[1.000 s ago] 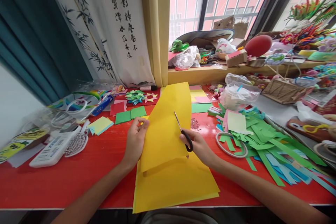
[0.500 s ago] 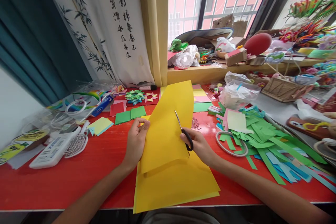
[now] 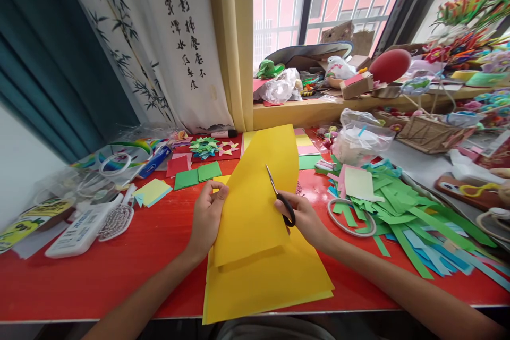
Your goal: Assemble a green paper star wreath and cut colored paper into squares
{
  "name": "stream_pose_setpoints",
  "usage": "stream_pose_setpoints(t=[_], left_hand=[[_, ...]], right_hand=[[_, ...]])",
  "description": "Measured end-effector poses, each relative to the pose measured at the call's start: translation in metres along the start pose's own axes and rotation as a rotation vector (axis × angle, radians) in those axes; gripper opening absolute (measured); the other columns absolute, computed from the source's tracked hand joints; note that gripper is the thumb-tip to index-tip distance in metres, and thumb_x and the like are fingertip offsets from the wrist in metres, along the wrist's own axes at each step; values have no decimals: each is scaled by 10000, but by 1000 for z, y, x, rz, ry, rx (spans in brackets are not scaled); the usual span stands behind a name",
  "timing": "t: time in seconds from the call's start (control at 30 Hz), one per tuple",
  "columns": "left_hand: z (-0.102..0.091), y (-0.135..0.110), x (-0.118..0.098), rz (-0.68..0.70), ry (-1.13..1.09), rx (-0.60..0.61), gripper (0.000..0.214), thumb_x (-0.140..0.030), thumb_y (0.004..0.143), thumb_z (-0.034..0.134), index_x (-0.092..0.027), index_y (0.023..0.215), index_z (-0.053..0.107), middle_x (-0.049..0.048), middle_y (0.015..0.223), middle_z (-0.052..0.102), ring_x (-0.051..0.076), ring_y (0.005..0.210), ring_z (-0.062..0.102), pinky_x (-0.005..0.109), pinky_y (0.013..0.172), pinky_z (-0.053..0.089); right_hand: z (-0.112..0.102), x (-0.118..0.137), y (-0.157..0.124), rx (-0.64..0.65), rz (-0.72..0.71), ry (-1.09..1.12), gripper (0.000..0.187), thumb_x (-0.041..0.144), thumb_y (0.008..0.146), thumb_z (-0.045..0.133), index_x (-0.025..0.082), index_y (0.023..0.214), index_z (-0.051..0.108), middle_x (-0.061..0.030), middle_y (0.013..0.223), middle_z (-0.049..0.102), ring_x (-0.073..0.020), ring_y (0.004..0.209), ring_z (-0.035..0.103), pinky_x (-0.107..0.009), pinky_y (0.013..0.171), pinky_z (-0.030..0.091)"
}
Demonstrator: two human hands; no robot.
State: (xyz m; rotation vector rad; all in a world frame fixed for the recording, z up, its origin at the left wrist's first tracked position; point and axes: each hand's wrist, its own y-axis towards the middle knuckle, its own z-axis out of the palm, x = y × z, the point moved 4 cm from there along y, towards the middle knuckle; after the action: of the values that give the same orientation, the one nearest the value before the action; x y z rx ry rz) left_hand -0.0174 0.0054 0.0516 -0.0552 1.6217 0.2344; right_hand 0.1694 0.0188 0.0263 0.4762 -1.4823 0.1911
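A yellow sheet of paper (image 3: 255, 207) is held up off the table, its left edge pinched between the thumb and fingers of my left hand (image 3: 210, 212). My right hand (image 3: 300, 218) is closed around black-handled scissors (image 3: 285, 209) at the sheet's right side. The scissor blades lie over the sheet's face and point up and away; whether they are parted I cannot tell. Beneath the raised sheet, more yellow paper (image 3: 271, 287) lies on the table and reaches past its front edge.
Green and blue paper strips (image 3: 398, 207) are heaped at right, beside a white ring (image 3: 350, 219). At left lie green paper squares (image 3: 186, 178), a white bottle (image 3: 79, 231) and a blue box (image 3: 155, 159). A folded-paper wreath (image 3: 204, 147) sits behind on the red table (image 3: 159, 276).
The raised sheet's far end has shifted slightly to the right. My right hand and the scissors have moved a little to the right; my left hand keeps its pinch.
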Motion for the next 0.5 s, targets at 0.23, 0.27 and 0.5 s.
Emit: stream_pose_setpoints(t=[0.23,0.27,0.5], left_hand=[[0,-2,0,-11,23,8,271,-475,788,542,-216,790,460,-63,555,505,59,404,402,143,362,313],[1,-3,0,-9,30,10,271,-476,789,540,-216,790,461,-62,554,505,59,406,402,142,362,311],[3,-2,-1,-17,27,21,270,-478,788,538,-219,795,462,-61,551,505,63,405,411,148,366,316]], right_hand=[[0,3,1,-2,-11,52,320,423,831,534,167,670,429,69,535,351,-35,388,404,-163,358,303],[0,3,1,-3,-12,60,327,428,831,533,166,666,426,69,533,354,-35,389,407,-161,357,302],[-1,2,1,3,-1,54,323,428,826,543,161,677,442,72,514,372,-35,360,413,-160,347,297]])
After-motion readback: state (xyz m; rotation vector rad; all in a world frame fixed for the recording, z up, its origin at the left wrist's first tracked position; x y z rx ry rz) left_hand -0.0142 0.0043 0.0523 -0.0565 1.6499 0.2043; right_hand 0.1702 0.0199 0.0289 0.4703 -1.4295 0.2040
